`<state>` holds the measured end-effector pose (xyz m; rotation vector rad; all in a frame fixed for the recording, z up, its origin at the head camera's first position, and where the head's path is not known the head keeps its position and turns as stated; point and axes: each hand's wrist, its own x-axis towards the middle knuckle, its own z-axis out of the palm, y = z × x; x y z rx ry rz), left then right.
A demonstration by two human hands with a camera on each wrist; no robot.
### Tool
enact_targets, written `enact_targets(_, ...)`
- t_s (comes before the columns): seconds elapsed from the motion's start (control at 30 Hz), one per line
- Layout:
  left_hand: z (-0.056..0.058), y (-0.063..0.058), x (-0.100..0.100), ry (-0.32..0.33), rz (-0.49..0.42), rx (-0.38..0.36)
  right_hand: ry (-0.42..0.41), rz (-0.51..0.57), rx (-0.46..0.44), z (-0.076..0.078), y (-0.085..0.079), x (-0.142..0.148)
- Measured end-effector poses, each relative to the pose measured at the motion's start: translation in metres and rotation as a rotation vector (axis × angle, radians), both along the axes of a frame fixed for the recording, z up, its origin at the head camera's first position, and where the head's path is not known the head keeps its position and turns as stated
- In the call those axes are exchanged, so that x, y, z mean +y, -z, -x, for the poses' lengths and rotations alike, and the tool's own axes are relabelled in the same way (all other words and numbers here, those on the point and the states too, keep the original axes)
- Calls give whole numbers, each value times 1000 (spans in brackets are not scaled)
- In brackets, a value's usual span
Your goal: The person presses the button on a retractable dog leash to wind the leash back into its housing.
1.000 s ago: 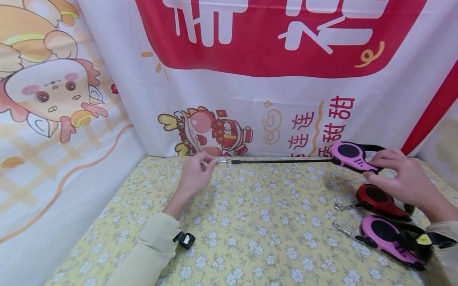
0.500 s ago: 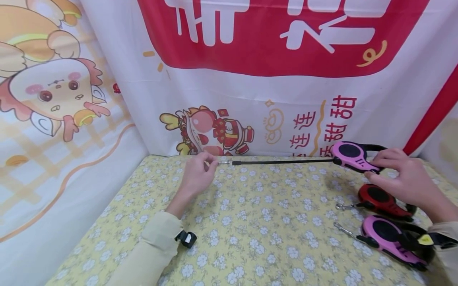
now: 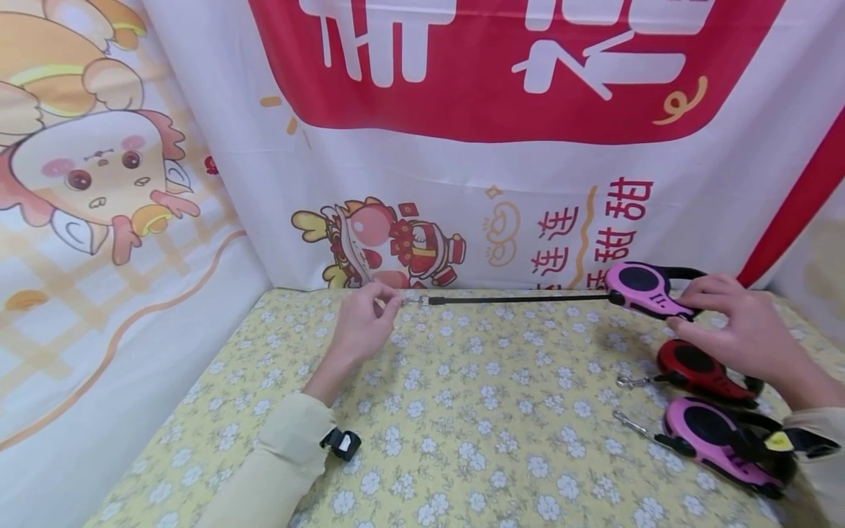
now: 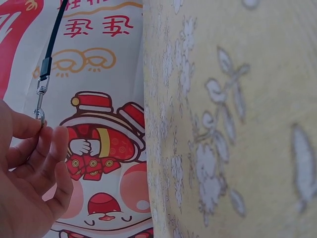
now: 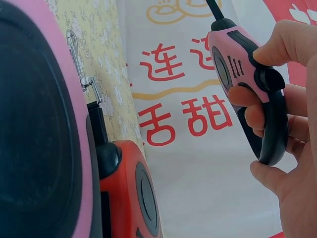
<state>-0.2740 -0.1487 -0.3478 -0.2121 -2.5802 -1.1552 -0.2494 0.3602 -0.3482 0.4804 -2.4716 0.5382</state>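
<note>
My right hand [image 3: 742, 326] grips the black handle of a pink retractable dog leash [image 3: 639, 284] at the back right, above the table. In the right wrist view the fingers pass through the handle loop [image 5: 276, 131] and the thumb lies by the black button [image 5: 269, 79]. A black strap [image 3: 521, 299] runs straight out of the casing to the left. At its end, my left hand [image 3: 366, 319] pinches the metal snap hook [image 3: 412, 300] between thumb and forefinger. The left wrist view shows the clip [image 4: 39, 101] at the fingertips, the other fingers loosely curled.
On the right of the flowered tablecloth [image 3: 462, 440] lie a red leash [image 3: 700, 367] and a second pink leash [image 3: 713, 440], their metal hooks pointing left. A printed cloth [image 3: 488, 161] hangs along the back edge, and another [image 3: 99, 293] on the left.
Both hands keep their hold and the strap stays stretched at about the same length. The whole view shifts slightly with the head; little else differs.
</note>
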Motion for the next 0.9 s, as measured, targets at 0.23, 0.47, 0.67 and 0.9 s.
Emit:
enact_targets(0.23, 0, 0, 0, 9, 5, -16, 2, -10, -27, -1, -1, -2)
enact_targets(0.47, -3, -1, 3, 8, 3, -28, 12, -21, -84, 0, 0, -5)
enact_targets(0.67, -3, -1, 4, 7, 19, -32, 8, -16, -99, 0, 0, -6)
enact_targets(0.9, -3, -1, 4, 18, 30, -11, 1, -19, -94, -1, -1, -9)
